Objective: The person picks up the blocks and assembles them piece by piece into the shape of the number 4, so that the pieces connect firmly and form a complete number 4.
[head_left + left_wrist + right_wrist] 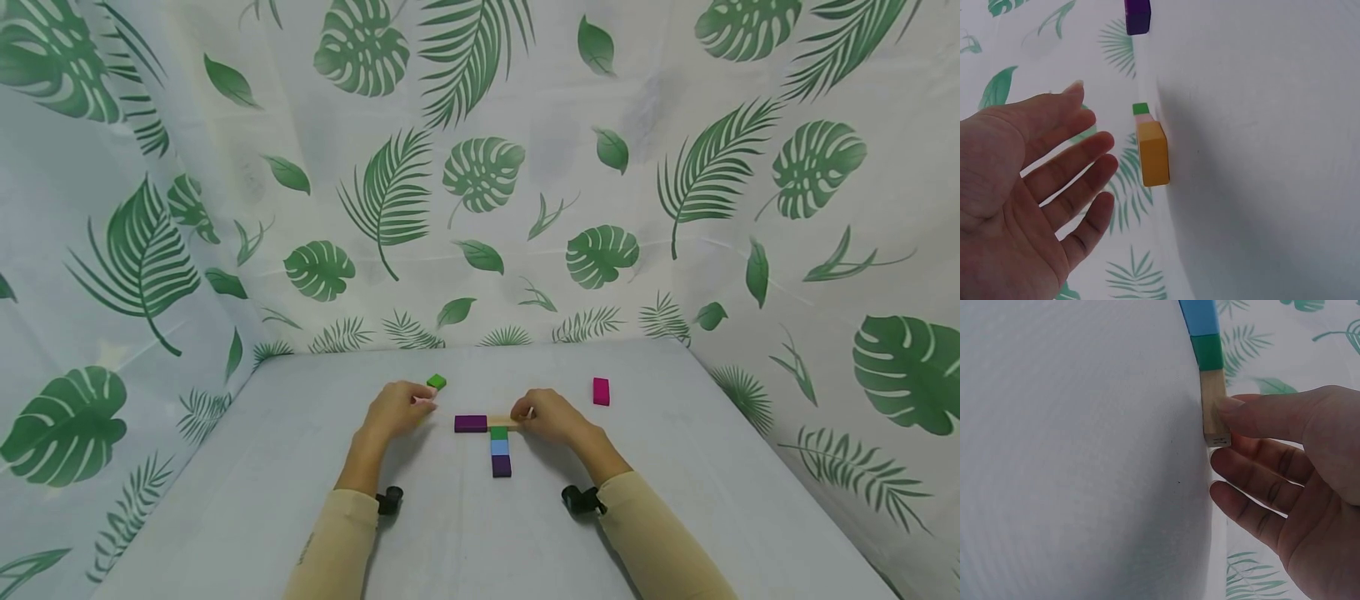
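Note:
My right hand (551, 417) pinches the end of a plain wooden block (1214, 403) between thumb and index finger, the other fingers loosely spread. The wooden block lies crosswise on the table, with a purple block (470, 424) at its left end. A green block (498, 433), a light blue block (499, 447) and a dark purple block (501, 466) run from it toward me in a line. My left hand (1035, 162) has its fingers relaxed and apart, beside an orange block (1154, 153). Behind that stand a pink block (1144, 117) and a bright green block (437, 381). In the head view the hand hides the orange block.
A magenta block (601, 392) lies alone at the back right of the white-covered table (450, 533). Leaf-patterned cloth (480, 275) rises along the table's back and both sides. A small black camera is strapped to each wrist.

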